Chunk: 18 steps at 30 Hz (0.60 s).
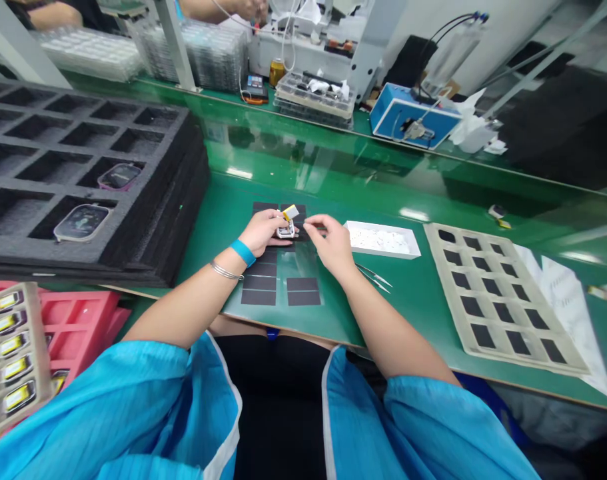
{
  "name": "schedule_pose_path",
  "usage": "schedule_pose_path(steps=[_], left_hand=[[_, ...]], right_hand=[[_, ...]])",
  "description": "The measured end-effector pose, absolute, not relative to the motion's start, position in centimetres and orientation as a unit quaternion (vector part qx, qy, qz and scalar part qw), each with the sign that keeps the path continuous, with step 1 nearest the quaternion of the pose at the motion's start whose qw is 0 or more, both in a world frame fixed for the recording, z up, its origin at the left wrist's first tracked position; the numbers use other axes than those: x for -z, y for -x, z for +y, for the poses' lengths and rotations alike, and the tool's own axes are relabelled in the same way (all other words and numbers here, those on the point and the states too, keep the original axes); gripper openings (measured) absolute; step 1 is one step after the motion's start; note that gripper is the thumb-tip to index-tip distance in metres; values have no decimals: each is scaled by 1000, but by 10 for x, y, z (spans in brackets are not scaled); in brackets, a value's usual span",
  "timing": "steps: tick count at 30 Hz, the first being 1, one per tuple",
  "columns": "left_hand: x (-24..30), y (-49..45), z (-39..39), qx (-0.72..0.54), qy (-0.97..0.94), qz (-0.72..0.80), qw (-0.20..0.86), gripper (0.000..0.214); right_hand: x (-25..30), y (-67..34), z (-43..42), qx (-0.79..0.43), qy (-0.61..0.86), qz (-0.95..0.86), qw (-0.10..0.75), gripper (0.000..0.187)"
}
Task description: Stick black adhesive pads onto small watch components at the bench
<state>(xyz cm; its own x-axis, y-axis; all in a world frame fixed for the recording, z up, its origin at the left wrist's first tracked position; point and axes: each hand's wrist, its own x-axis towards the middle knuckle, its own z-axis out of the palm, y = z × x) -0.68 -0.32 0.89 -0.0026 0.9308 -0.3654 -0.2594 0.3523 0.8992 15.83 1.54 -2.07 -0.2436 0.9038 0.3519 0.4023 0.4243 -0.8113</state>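
My left hand [259,233] grips a small white device housing [286,233] between thumb and fingers, above the green table. A silver battery with a yellow edge [291,213] sticks up from the housing. Just to the right, my right hand [334,245] has thumb and forefinger pinched together; anything between them is too small to make out. Dark rectangular strips [260,296] lie in rows under and in front of the hands. A white box [383,253] with tiny white pieces sits beyond my right hand. Metal tweezers [376,276] rest beside my right wrist.
Stacked black foam trays [148,247] stand at left, above red trays [78,317] and a beige tray of battery units [40,360]. At right lies a beige tray with dark pads [526,350]. A blue machine [413,117] stands on the back shelf; another person's hand [253,9] shows behind.
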Motion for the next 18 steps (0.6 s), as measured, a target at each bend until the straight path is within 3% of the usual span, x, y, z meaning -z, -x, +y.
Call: schedule_pose_path(steps=[3,6,18], left_hand=[[-11,13,-1,-466,-307,545,626,7],[-12,14,-1,-451,-309,552,630,9],[-12,9,-2,-449,-314,555,625,13]], right_hand=[[24,-155,14,-271,456,-787,315,8],[25,-151,11,-223,463,-816,264,8],[34,-156,22,-276,463,-799,266,7]])
